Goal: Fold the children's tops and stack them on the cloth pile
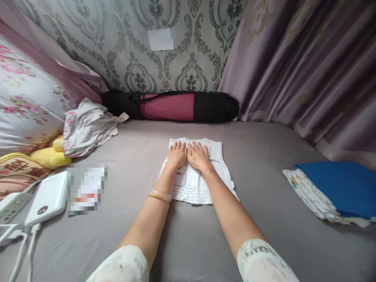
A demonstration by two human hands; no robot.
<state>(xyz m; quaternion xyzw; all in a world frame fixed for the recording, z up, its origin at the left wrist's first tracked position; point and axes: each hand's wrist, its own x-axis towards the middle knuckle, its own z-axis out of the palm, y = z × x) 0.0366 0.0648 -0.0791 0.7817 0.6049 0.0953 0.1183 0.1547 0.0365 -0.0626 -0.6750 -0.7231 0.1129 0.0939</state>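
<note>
A small white garment (194, 190) with printed text and a red-and-black drawing lies spread flat on the grey sheet (132, 164). My left hand (178, 154) rests palm down on its upper left part, fingers extended. Beside it, my right hand (198, 155) lies palm down on the upper middle, its fingers also stretched out. The two hands nearly touch at the thumbs. Neither holds anything. My forearms hide parts of the garment's sides, and a bangle (159, 196) circles my left wrist.
Folded blue cloth (340, 188) lies over patterned cloth at the right. A crumpled cloth (88, 127), yellow plush toy (53, 156), power bank (48, 199) and blurred packet (88, 190) are on the left. A black and pink roll bag (167, 106) lies along the wall.
</note>
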